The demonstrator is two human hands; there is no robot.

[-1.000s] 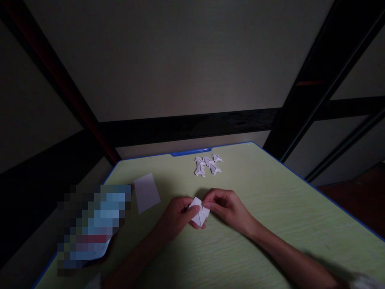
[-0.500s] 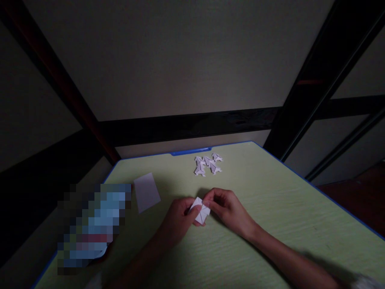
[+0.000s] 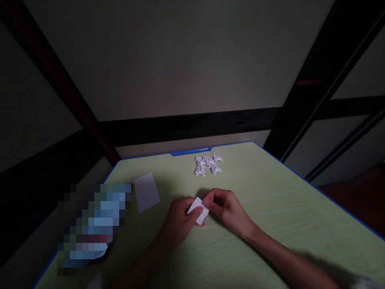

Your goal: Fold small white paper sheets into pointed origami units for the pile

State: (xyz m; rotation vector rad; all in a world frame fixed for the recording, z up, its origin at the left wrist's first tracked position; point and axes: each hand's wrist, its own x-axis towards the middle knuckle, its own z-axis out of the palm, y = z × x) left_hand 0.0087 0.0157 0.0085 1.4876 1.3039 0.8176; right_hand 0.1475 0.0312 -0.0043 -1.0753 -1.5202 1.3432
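Big green worktop [image 3: 279, 200] across the lower frame, blue edge [image 3: 192, 151] along its far side, surface running wide to the lower right. Left hand [image 3: 179, 220] and right hand [image 3: 231, 210] meet low centre; flat sheet [image 3: 147, 193] lies left. Both sets of fingers grip the folded paper [image 3: 202, 215], left thumb across it, right pinched at its upper-right side. Little paper figures [image 3: 214, 166] cluster above.

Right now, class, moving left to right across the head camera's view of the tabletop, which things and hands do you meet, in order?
Pixelated bluish object, flat white sheet, left hand, folded white paper, right hand.
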